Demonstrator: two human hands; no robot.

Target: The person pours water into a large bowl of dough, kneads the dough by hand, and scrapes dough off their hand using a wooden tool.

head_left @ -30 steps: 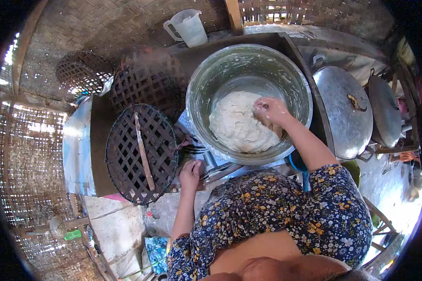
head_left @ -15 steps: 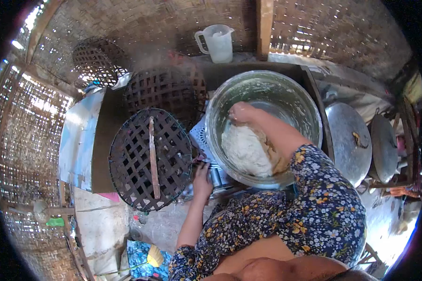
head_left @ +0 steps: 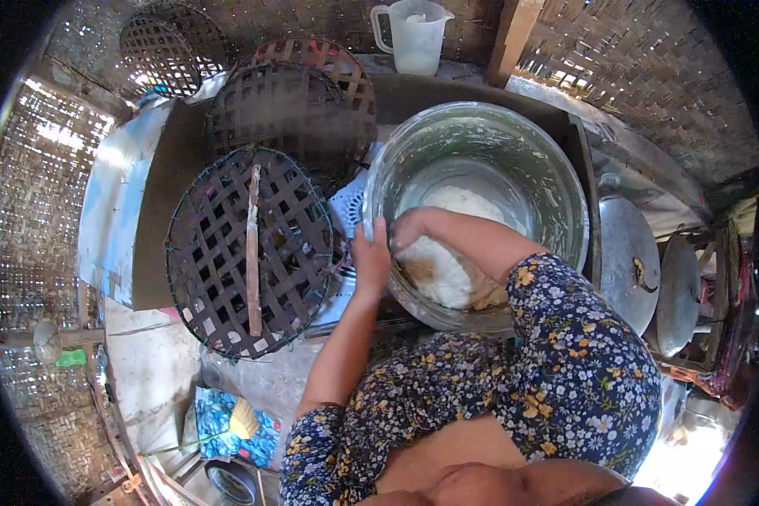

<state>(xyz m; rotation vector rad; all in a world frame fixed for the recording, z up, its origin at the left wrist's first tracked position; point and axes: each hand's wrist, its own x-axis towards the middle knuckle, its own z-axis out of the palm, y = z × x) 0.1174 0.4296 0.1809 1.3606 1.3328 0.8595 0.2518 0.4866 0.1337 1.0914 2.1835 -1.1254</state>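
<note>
A large round metal basin (head_left: 557, 181) holds a pale mass of floury dough (head_left: 447, 278) with brownish patches. White residue streaks the inner wall. My right hand (head_left: 411, 229) is inside, fingers curled in at the left edge of the dough, the forearm crossing over the mass. At the basin's left side, my left hand (head_left: 371, 257) grips the rim, thumb up along the edge and the other fingers mostly hidden. Just left of that hand is a dark woven lattice tray (head_left: 211, 253) with a wooden strip (head_left: 254, 253) across it.
Behind the lattice tray lean more woven trays (head_left: 270, 110). A translucent pitcher (head_left: 417, 38) stands at the back. Large metal lids (head_left: 628, 253) are at the right. A wooden-sided box (head_left: 148, 211) borders the left, and a blue patterned bag (head_left: 215, 417) lies lower left.
My left hand has moved up from beside the lattice tray onto the basin's rim. My right hand has moved lower and slightly left, and the dough has shifted shape. The view has also shifted.
</note>
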